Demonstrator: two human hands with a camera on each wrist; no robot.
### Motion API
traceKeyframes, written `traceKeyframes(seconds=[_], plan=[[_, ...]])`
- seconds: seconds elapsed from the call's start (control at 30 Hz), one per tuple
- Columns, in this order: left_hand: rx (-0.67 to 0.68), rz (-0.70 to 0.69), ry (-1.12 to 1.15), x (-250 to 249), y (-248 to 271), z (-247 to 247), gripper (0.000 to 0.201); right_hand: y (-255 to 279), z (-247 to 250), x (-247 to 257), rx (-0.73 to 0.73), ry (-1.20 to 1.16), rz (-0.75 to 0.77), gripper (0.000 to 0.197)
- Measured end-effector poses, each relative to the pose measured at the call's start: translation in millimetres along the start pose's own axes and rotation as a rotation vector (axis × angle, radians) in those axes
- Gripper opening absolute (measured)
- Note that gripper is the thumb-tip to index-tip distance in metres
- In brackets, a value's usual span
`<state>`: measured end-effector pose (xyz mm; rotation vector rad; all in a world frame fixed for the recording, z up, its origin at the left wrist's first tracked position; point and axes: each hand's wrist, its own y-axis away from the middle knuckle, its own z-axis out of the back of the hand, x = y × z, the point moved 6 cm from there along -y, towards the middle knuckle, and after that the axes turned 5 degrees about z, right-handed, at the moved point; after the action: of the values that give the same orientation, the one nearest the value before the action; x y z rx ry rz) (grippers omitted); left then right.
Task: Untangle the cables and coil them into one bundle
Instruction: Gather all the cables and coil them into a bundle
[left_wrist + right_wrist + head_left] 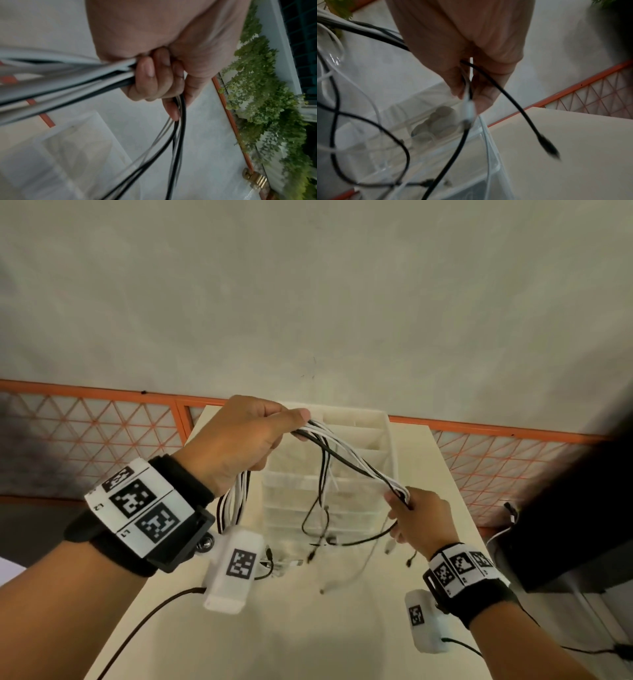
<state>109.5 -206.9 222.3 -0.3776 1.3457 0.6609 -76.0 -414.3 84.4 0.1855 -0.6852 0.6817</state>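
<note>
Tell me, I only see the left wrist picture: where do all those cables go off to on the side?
Observer: They stretch across to the right hand, which pinches the cables lower down.
Operator: Do any ends hang loose?
Observer: Yes. In the right wrist view a black plug dangles free below that hand.
Operator: What is under them?
Observer: A clear drawer box stands on a pale table, right beneath the cables.
Operator: Is my hand higher?
Observer: Yes, the left hand holds its grip above the right one in the head view.
</note>
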Motion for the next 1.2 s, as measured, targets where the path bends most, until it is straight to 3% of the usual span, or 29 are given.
traceKeyframes(seconds=[0.13,0.3,0.4,0.5,0.6,0.67,0.73,0.77,0.87,0.97,1.07,1.2], plan=[[-0.07,-0.002,0.136,-4.6,-4.1,9.7,0.052,7.9,-23.6,-23.9,0.156,-0.021,-0.083,0.018],[-0.052,-0.017,0.12,-8.5,-4.1,11.9,0.058,17.3,-41.7,-49.5,0.267,0.129,-0.116,0.021],[-0.007,-0.01,0.105,-7.4,-2.2,7.1,0.057,21.5,-37.3,-41.8,0.351,0.17,-0.097,0.049],[0.028,-0.003,0.067,-4.8,-1.8,0.9,0.054,19.6,-11.2,6.3,0.364,0.159,0.057,0.071],[0.074,-0.037,-0.02,-2.8,-0.1,-14.1,0.043,24.7,32.8,82.4,0.18,-0.025,0.277,0.073],[0.114,-0.1,-0.169,-3.6,2.5,-29.5,0.039,31.8,53.7,127.1,0.073,-0.126,0.382,0.064],[0.136,-0.158,-0.29,-4.3,4.0,-42.3,0.031,35.9,53.9,153.1,0.074,-0.068,0.416,0.031],[0.143,-0.174,-0.324,-2.9,3.7,-45.8,0.028,34.5,49.4,157.0,0.086,0.0,0.408,0.015],[0.197,-0.117,-0.294,14.5,-0.6,-46.7,0.035,23.6,39.4,141.7,0.103,0.186,0.338,0.036],[0.202,0.02,-0.249,52.0,-5.5,-34.6,0.057,5.9,47.2,105.4,0.082,0.296,0.168,0.034],[0.157,0.123,-0.25,95.5,-9.8,-16.8,0.07,-11.2,64.7,63.4,0.045,0.256,-0.002,0.027],[0.142,0.246,-0.23,142.8,-11.6,-3.2,0.072,-29.4,71.8,16.4,-0.02,0.136,-0.171,0.021]])
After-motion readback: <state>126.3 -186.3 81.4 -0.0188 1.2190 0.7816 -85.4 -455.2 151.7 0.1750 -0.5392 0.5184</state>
